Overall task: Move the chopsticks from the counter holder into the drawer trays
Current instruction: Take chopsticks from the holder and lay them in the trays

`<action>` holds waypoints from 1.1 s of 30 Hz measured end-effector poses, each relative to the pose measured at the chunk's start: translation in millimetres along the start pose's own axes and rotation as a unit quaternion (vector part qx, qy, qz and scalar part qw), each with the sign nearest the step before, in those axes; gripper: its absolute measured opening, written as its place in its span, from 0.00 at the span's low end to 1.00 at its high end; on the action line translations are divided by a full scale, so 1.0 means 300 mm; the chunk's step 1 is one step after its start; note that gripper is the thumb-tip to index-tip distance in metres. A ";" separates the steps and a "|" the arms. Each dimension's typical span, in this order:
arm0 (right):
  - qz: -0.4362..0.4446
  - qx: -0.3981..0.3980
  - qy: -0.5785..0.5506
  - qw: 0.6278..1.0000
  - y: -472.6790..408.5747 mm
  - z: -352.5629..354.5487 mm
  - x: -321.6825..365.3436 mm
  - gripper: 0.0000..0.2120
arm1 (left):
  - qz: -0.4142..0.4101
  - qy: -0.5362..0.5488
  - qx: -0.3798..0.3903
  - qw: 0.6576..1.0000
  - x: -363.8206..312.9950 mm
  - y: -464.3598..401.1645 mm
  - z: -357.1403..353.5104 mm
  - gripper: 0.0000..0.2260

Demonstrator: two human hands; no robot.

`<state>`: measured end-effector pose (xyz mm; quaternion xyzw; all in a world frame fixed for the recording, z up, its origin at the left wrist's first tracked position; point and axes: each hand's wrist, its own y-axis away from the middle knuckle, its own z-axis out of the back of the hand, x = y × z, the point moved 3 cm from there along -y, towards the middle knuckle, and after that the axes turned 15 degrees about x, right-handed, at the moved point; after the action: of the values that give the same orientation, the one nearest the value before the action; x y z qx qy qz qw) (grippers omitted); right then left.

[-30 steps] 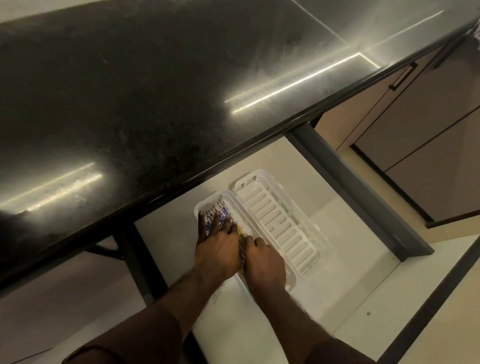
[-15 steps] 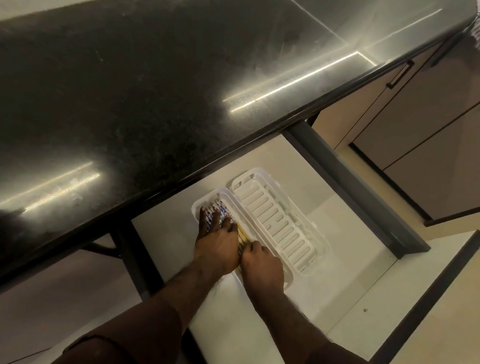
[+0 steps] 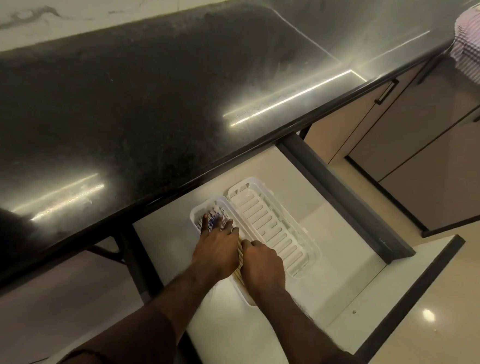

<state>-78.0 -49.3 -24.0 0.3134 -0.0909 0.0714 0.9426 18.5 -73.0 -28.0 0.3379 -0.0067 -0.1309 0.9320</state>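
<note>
Head view, looking down into an open drawer (image 3: 316, 233) in the lower centre of the frame, beneath a dark polished surface (image 3: 142, 103) that filled the upper half. Two white slotted trays sat side by side on the drawer floor, touching along their long edges. The right tray (image 3: 270, 225) lay bare. The left tray (image 3: 195, 213) held the chopsticks (image 3: 217, 213), laid lengthwise; patterned blue-and-white ends showed at the tray's far end, pale shafts showed in the gap between the two hands.

Left hand (image 3: 216, 250) lay flat, palm down over the chopsticks, fingers (image 3: 206, 222) spread and extended toward the far end of the tray, pressing on the bundle rather than gripping it. Right hand (image 3: 262, 268) rested just beside it over the near part of the same tray, fingers curled under; whether it had hold of any chopstick could not be told. The two hands nearly touched.

Striped cloth (image 3: 476, 48) hung over the surface edge at upper right of the frame. Closed cabinet doors (image 3: 429, 145) stood at right.
</note>
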 end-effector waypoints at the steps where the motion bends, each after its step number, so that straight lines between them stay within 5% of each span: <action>1: 0.003 -0.012 -0.013 1.000 0.009 0.018 0.004 0.15 | -0.002 0.008 -0.011 1.000 -0.002 0.013 0.015 0.27; 7: 0.028 -0.059 -0.050 0.997 0.067 0.132 0.022 0.14 | 0.001 0.125 -0.056 0.991 0.002 0.101 0.122 0.29; 15: 0.080 -0.097 -0.071 0.990 0.170 0.347 0.184 0.24 | -0.026 0.211 -0.176 0.961 0.134 0.360 0.318 0.28; 21: 0.188 -0.212 -0.047 0.958 0.258 0.478 0.493 0.17 | -0.023 0.254 -0.271 0.928 0.353 0.601 0.409 0.29; 30: 0.288 -0.327 -0.042 0.899 0.409 0.559 1.101 0.24 | -0.004 0.252 -0.423 0.870 0.832 1.041 0.451 0.29; 33: 0.300 -0.355 -0.026 0.885 0.432 0.578 1.286 0.16 | 0.006 0.261 -0.454 0.852 0.987 1.151 0.449 0.28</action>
<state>250.7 -21.2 270.7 -0.0824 -0.2242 0.3054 0.9218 373.3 23.3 271.4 -0.1017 0.2952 -0.0204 0.9498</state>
